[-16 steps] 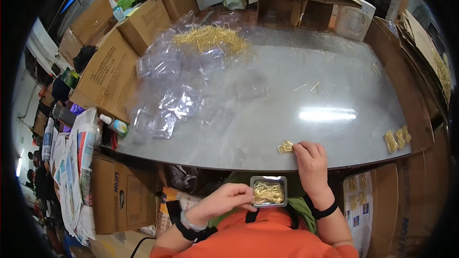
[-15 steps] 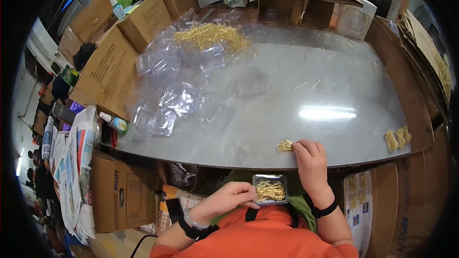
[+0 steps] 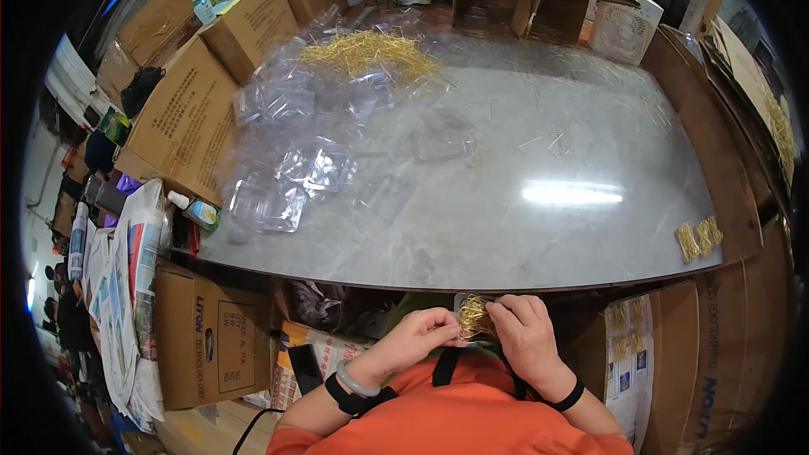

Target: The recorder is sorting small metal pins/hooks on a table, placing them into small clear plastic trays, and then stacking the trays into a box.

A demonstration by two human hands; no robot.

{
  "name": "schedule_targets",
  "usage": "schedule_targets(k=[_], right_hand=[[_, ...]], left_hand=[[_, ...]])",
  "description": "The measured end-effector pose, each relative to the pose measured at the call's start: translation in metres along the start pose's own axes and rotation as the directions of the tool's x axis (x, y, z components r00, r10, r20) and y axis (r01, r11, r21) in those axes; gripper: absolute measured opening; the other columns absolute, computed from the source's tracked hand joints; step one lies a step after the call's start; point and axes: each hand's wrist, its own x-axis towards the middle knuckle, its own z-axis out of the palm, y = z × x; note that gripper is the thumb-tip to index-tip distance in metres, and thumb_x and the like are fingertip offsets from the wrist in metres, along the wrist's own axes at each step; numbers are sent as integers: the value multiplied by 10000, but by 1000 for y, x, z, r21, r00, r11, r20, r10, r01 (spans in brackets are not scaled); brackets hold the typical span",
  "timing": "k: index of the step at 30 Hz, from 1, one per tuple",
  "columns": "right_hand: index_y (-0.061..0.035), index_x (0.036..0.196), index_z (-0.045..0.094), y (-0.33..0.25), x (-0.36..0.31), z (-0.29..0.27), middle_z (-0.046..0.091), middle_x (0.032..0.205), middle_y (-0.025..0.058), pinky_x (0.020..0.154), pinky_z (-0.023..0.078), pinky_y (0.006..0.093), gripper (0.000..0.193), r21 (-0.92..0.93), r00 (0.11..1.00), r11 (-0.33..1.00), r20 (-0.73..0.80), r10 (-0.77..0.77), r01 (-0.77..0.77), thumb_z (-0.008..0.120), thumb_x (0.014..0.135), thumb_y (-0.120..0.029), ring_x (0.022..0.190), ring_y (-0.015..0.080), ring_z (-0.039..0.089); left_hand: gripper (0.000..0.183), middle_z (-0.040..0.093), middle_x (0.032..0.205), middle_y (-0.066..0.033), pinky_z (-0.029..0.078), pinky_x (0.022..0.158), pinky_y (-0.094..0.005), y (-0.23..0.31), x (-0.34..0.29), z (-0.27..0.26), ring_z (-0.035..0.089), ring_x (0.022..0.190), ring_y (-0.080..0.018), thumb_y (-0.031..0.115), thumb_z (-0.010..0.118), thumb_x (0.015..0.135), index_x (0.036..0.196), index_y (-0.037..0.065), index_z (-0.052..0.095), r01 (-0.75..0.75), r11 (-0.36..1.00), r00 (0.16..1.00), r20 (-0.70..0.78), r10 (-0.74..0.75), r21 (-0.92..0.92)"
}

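Note:
A small clear plastic tray (image 3: pixel 459 299) sits at my lap just off the table's front edge, filled with thin bent gold wires (image 3: pixel 474 317) that look like hooks. My left hand (image 3: pixel 424 329) pinches the tray's left side between thumb and fingers. From the right, my right hand (image 3: pixel 527 337) is closed at the tray's other side, its fingertips on a small bunch of the gold wires over the tray. The fingers hide part of the tray's right wall.
On the grey tabletop (image 3: pixel 472 236) lie a gold wire heap (image 3: pixel 371 57) and many clear plastic trays (image 3: pixel 329 167) at left. Several filled packs (image 3: pixel 698 238) stand at the right corner. Cardboard boxes (image 3: pixel 181 126) line the left; a white fan (image 3: pixel 625 29) is at back right.
My right hand has come off the tabletop down to the tray, bringing the small bunch of gold wires from the table edge. My left hand still holds the tray.

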Motion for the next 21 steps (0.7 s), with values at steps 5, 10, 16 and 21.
schedule_targets(k=[5, 10, 16, 21], right_hand=[[-71, 1091, 694, -7, 12, -6, 643, 1025, 56, 837, 476, 399, 256, 4, 992, 1000, -120, -24, 25, 721, 837, -52, 950, 260, 598], [-84, 1068, 673, 1, 55, -8, 631, 1037, 55, 865, 463, 416, 224, -87, 977, 996, -213, -19, 0, 735, 853, -75, 988, 277, 576], [-90, 1035, 647, 14, 76, 13, 610, 1035, 67, 886, 441, 431, 176, -167, 980, 984, -196, 34, -68, 690, 865, -84, 1016, 293, 559], [-85, 1043, 627, 19, 73, 14, 592, 1059, 84, 888, 437, 436, 180, -155, 988, 987, -156, 11, -35, 665, 868, -68, 1022, 308, 550]], left_hand=[[175, 647, 1007, -20, 548, 918, -269, 30, -16, 8, 647, 991, -99, 143, 539, 1083, 1034, -14, 598, -168, 966, 986, 32, 164, 197], [197, 645, 935, -26, 513, 804, -259, 66, 15, -7, 628, 899, -85, 167, 545, 1076, 1014, -13, 593, -272, 867, 959, 50, 278, 418], [277, 649, 1130, -160, 507, 927, -402, 83, 29, -3, 629, 1015, -342, 182, 634, 1006, 1182, -24, 572, -80, 274, 860, -72, 506, 959], [514, 477, 1484, -235, 457, 1088, -469, 65, 49, 1, 478, 1370, -420, 188, 682, 966, 1397, -12, 487, -366, 41, 675, 235, 700, 930]])
